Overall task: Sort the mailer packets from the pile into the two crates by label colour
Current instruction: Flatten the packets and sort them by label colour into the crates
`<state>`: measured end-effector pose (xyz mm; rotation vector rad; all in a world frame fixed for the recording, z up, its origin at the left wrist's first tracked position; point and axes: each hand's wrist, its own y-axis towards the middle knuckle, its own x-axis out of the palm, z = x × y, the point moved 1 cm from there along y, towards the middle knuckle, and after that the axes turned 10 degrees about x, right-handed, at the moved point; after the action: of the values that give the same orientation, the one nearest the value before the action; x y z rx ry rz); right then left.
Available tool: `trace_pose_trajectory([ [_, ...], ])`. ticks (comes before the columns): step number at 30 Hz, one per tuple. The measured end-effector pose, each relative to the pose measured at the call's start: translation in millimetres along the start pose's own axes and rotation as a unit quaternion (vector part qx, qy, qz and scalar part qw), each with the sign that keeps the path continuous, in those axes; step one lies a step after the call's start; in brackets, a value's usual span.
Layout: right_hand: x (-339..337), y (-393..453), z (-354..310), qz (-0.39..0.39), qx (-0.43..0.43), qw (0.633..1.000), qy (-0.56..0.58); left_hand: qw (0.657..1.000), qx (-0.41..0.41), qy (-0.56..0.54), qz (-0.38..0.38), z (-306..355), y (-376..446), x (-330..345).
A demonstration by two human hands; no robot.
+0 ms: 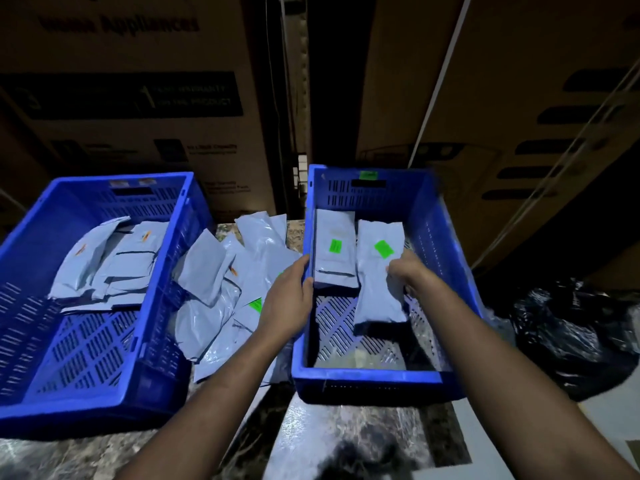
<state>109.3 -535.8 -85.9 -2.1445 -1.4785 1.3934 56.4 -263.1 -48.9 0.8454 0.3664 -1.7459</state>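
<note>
a dim storeroom: tall cardboard cartons (pixel 131 98) stand behind a mottled stone floor (pixel 363 441), and a black plastic bag (pixel 568 330) slumps at the right. two blue crates sit on the floor with the pile of grey mailer packets (pixel 221 289) between them. the left crate (pixel 86 393) holds packets with orange labels; the right crate (pixel 367 379) holds a green-labelled one. the left hand (pixel 287 299) curls over the right crate's near-left rim, gripping it. the right hand (pixel 410 275) pinches a green-labelled packet (pixel 379 282) inside the right crate.
</note>
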Motion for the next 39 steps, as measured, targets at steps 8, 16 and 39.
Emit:
trace_pose_trajectory([
  [8,-0.4,38.4,-36.6,0.035,0.008,0.999,-0.037,0.993,0.039,0.111,-0.004,4.1,24.8,4.0],
  [16,27.1,41.7,-17.9,0.182,-0.08,0.979,-0.051,0.993,0.052,0.11,-0.004,7.9,40.3,7.3],
  [39,39.5,16.7,-1.6,0.065,-0.148,0.935,-0.315,0.999,0.009,-0.006,0.054,5.8,28.1,14.2],
])
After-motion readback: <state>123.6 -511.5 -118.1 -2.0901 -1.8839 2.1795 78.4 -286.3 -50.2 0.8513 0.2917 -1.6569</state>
